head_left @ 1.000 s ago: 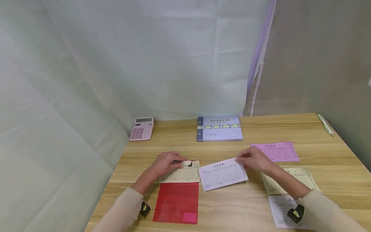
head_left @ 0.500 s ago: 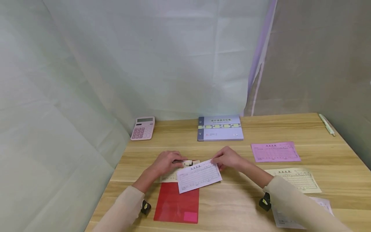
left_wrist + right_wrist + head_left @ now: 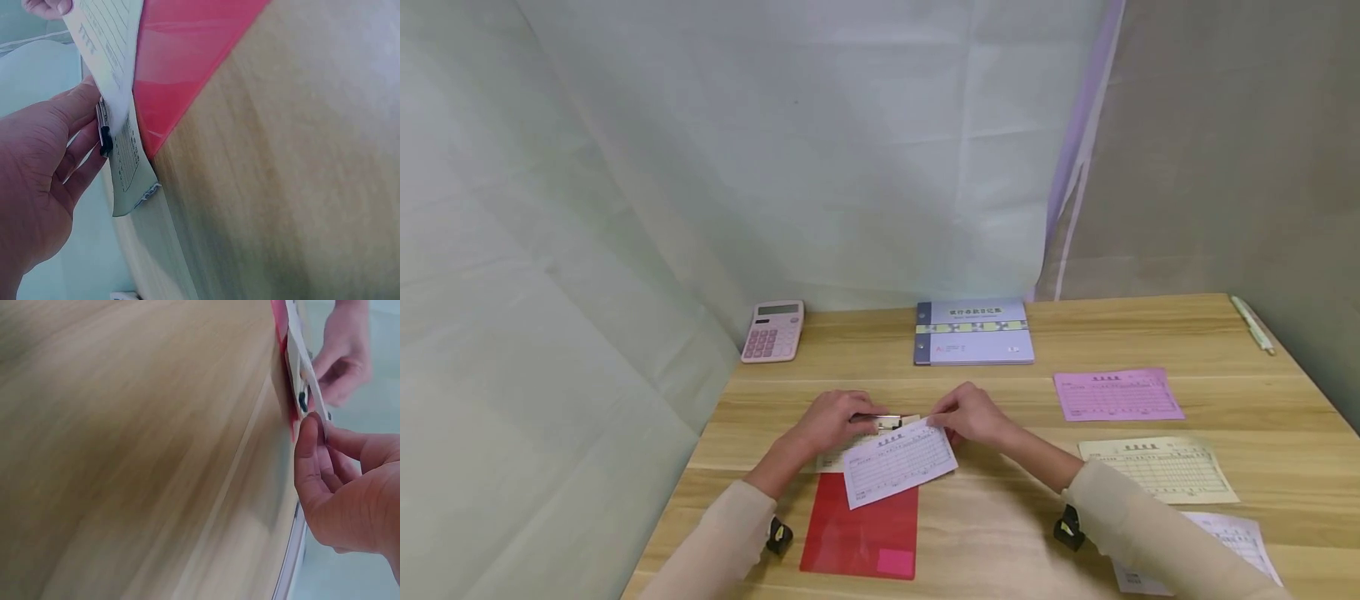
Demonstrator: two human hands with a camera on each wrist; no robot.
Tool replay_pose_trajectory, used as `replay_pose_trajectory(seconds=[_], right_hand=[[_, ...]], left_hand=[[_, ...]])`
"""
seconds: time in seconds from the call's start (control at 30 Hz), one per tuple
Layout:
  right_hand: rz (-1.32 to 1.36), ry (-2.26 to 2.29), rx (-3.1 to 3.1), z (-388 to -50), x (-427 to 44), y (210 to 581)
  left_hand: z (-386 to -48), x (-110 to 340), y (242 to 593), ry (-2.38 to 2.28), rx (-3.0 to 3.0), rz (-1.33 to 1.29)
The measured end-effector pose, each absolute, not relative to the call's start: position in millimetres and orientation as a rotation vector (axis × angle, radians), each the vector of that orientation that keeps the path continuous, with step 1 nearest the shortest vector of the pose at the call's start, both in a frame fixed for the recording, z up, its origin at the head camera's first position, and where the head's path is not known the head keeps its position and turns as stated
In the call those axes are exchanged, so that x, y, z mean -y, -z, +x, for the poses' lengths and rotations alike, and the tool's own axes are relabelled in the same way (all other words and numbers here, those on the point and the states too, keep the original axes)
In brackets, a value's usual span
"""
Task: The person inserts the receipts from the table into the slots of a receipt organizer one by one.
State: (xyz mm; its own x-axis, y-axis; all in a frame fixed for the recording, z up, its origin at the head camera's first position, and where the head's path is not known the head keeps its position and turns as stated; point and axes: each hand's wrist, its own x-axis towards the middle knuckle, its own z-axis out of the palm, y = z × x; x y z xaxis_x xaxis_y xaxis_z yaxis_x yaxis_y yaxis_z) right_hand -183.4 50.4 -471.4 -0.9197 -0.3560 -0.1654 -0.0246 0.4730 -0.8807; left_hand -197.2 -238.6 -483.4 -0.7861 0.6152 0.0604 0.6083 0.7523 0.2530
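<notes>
A red clipboard (image 3: pixel 859 533) lies on the table, with a cream form slip (image 3: pixel 829 462) at its top end. My left hand (image 3: pixel 835 421) grips the metal clip (image 3: pixel 104 134) at that end, thumb and fingers on either side of it. Between thumb and fingers of my right hand (image 3: pixel 973 414) is the upper right corner of a white form slip (image 3: pixel 898 465). The white slip is tilted over the cream one and hides most of it. In the left wrist view its near end is right beside the clip; whether it is under the clip I cannot tell.
At the right lie a pink slip (image 3: pixel 1118 395), a cream slip (image 3: pixel 1165 471) and a white slip (image 3: pixel 1232 537) partly under my right sleeve. Along the back are a pink calculator (image 3: pixel 773 332), a blue account book (image 3: pixel 974 333) and a pen (image 3: pixel 1252 325).
My right hand has carried the white slip leftward from beside the clipboard to over the cream slip. The left hand stays on the clip.
</notes>
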Motion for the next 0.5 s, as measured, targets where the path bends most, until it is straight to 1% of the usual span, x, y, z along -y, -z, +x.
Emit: replay_pose_trajectory(seconds=[0.27,0.5], right_hand=[[-0.332,1.467,-2.365,-185,-29,478],[-0.372,1.464,-2.41,-185,-23,483]], left_hand=[[-198,236,481,-0.38,-2.903,0.984],[-195,235,479,-0.327,-2.91,1.064]])
